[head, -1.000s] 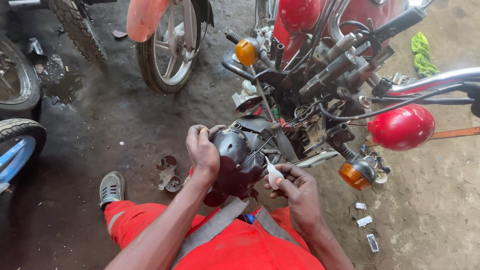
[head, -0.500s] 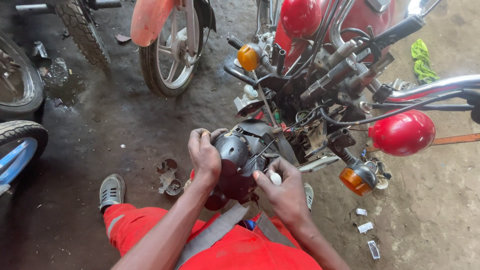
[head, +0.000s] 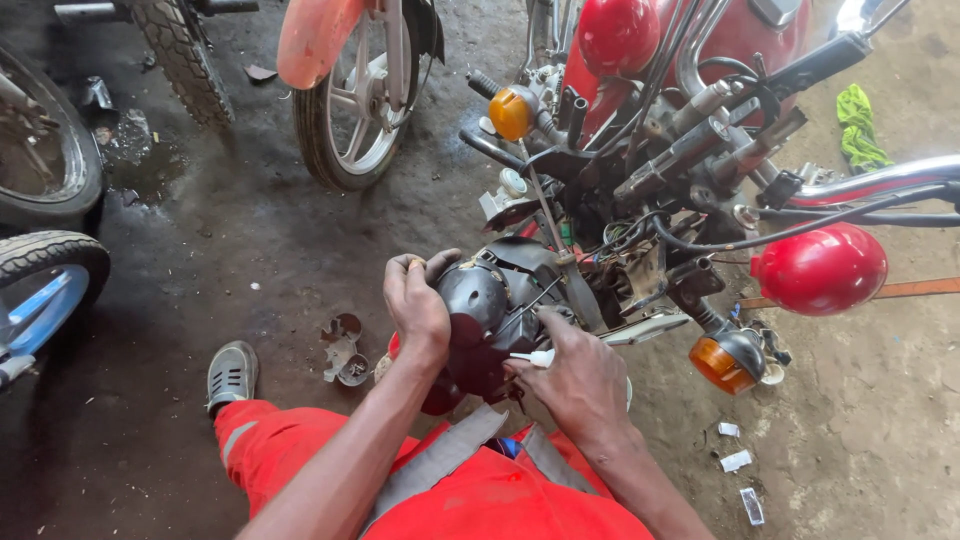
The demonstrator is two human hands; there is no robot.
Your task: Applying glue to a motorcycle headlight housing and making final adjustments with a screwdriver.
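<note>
Filling the right and far part of the scene, a red motorcycle (head: 720, 110) stands stripped at its front end, with bare handlebar tubes, cables and brackets showing. A second motorcycle's front wheel (head: 360, 110) with a red mudguard stands at the far centre-left, and dark tyres (head: 45, 170) sit at the left edge over a stained concrete floor (head: 240, 250). The person's legs, in red work trousers (head: 300, 460) with grey bands, fill the near centre, and a grey shoe (head: 231, 374) rests on the floor to the left.

At the middle, just in front of the fork, hangs the black headlight housing (head: 485, 315), its rounded back turned toward the camera. The left hand (head: 418, 305) is clasped over the housing's left side, fingers curled across its top edge. The right hand (head: 580, 375) presses against the housing's right and near side, its fingers closed around a small white-handled tool (head: 533, 357) whose tip points left at the housing.

A round red mirror (head: 820, 268) juts out to the right on a chrome stem. Orange turn signals sit one at the far centre (head: 512, 112) and one near right (head: 722, 362), below the mirror. A green rag (head: 858, 125) lies at the far right. Small metal parts (head: 343, 350) lie on the floor left of the hands, and white scraps (head: 738, 460) lie near right.
</note>
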